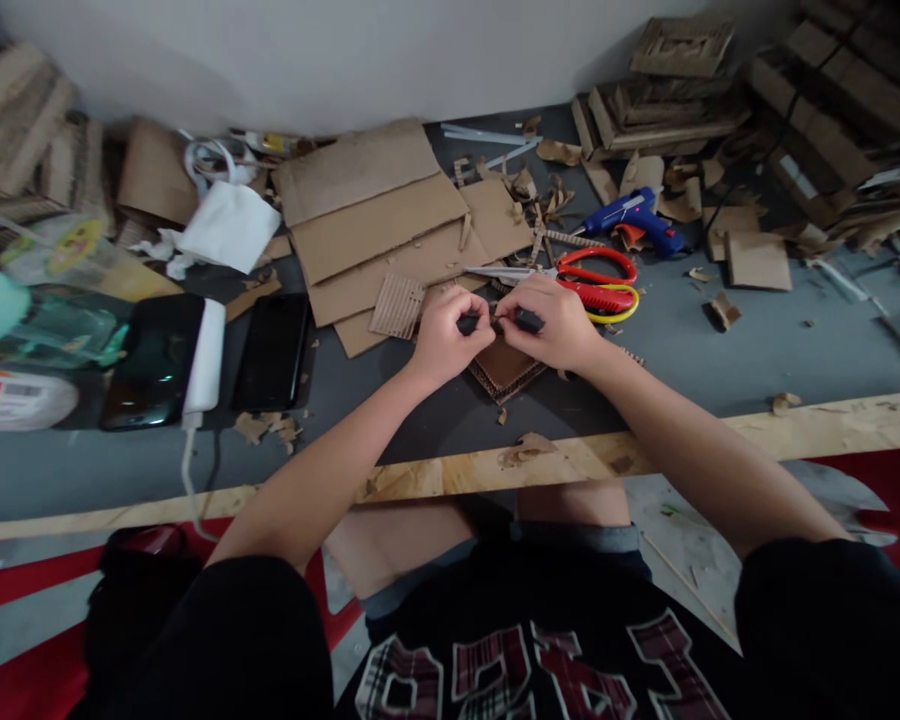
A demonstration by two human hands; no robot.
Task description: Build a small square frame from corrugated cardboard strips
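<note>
Both of my hands are close together over a small brown cardboard piece [504, 368] with layered corrugated edges, lying near the table's front. My left hand [450, 338] is closed in a pinch, and something short and dark shows at its fingers. Facing it, my right hand [555, 325] is pinched too, with a similar dark shape under its fingers. A tiny brown bit seems to lie between the fingertips; what exactly is held I cannot make out. Right behind my right hand are red-handled scissors [596, 265]. Left of my left hand lies a ridged cardboard square [397, 306].
Stacked cardboard sheets [379, 230] lie behind my hands, a blue glue gun [634, 215] behind right. Dark phones [271, 350], a white power bank [208, 355] and a bottle [52, 325] stand at left. Cardboard frames [660, 115] and scraps fill the back. A wooden edge [450, 475] borders the front.
</note>
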